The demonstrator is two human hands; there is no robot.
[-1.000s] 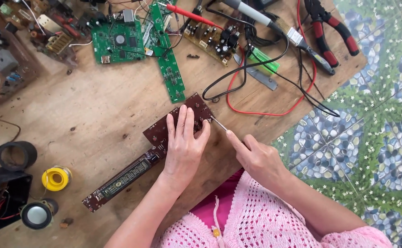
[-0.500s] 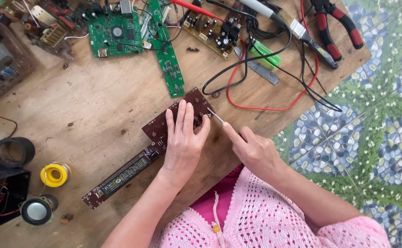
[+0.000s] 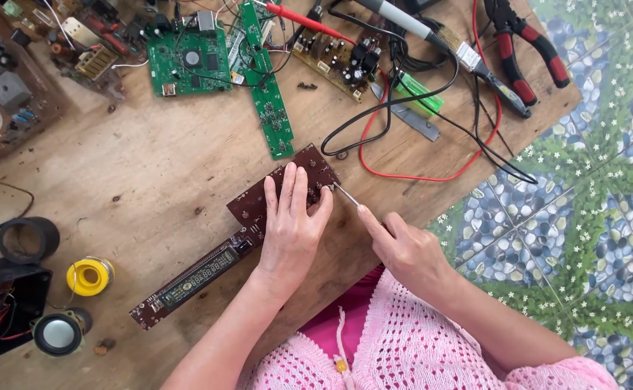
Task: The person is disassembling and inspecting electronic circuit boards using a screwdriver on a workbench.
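A left hand (image 3: 291,224) presses flat on a brown circuit board (image 3: 259,206) lying mid-worktop (image 3: 150,173), while the right hand (image 3: 410,253) pinches a thin metal probe (image 3: 345,195) at its edge; a slip could scratch the board.

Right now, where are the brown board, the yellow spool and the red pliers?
brown board (image 3: 255,206): head view, bare left part.
yellow spool (image 3: 89,276): head view, its yellow side.
red pliers (image 3: 530,50): head view, a red handle.

Cluttered wooden tabletop (image 3: 150,166).
On it lie green circuit boards (image 3: 190,61), a brown board (image 3: 280,191), red-handled pliers (image 3: 522,47), yellow solder spool (image 3: 89,276).
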